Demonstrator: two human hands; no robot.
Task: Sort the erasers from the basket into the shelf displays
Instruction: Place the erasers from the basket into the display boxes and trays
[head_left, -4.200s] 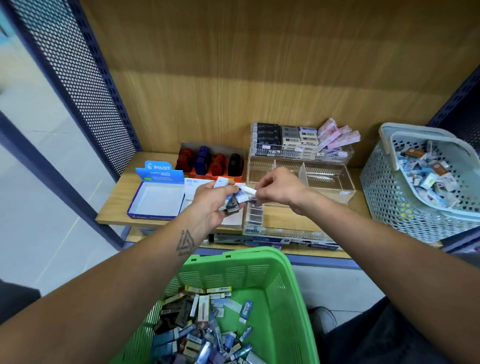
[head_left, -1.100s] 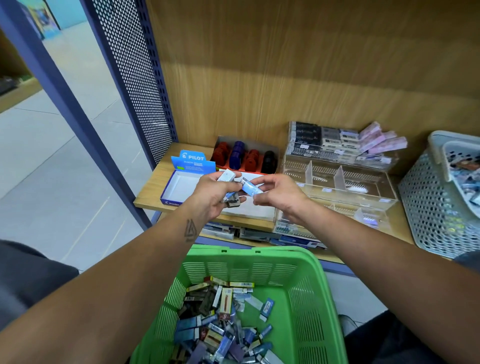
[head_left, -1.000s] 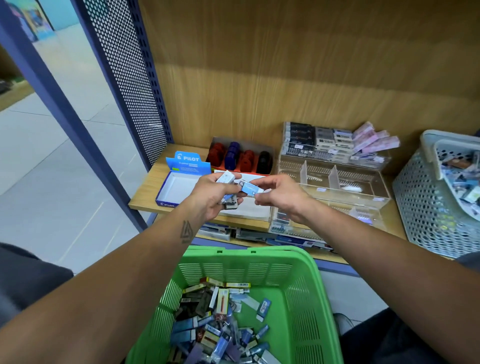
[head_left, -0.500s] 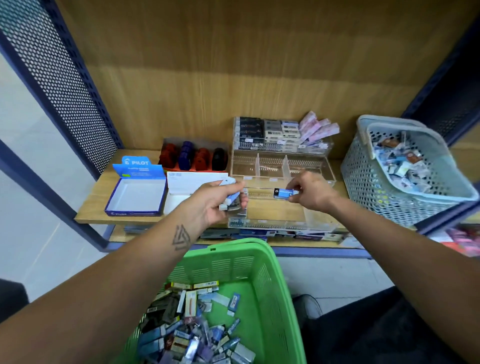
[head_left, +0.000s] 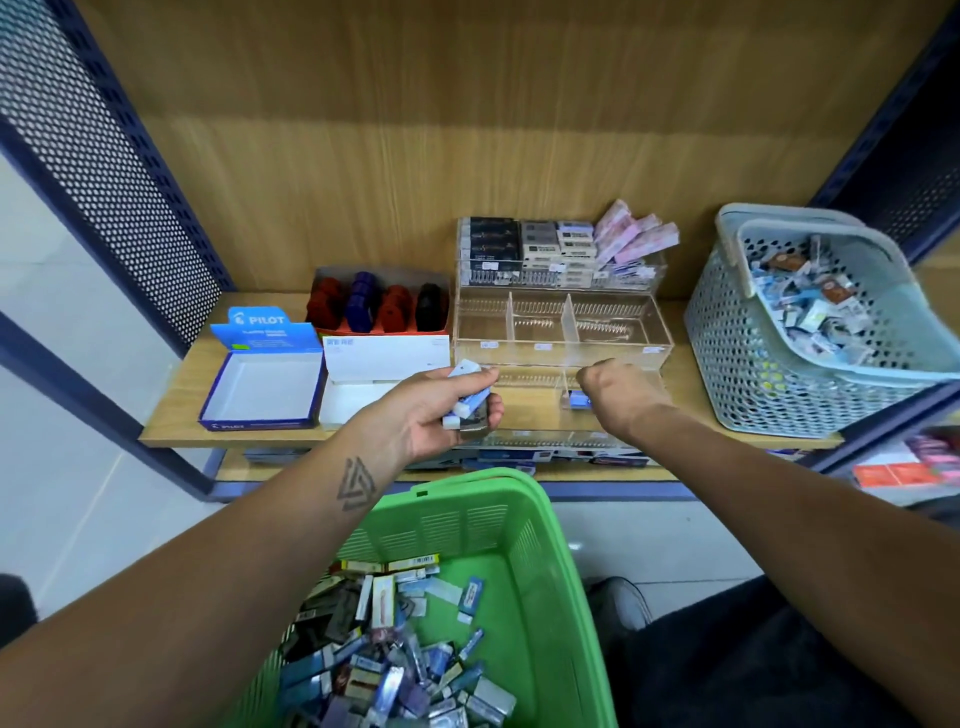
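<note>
Right hand (head_left: 618, 387) lowered into clear display (head_left: 540, 410), fingers pinching blue eraser (head_left: 579, 400), left hand (head_left: 436, 415) gripping several erasers (head_left: 467, 395)

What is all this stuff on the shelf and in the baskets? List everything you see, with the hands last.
green basket: one, green, nearest, below the hands, full of mixed erasers
grey basket: one, pale grey-blue, right end of shelf, holding small packets
clear display: one, transparent, tiered, mid-shelf; top tier stocked, middle compartments look bare
blue eraser: one, blue, in the front tier under the right hand
Pilot box: one, blue, open, left on shelf
white box: one, white, open, beside the Pilot box
red tray: one, holding red, blue and black items
left hand: grips several erasers
right hand: curled over the front tier; whether it holds the eraser is unclear
</note>
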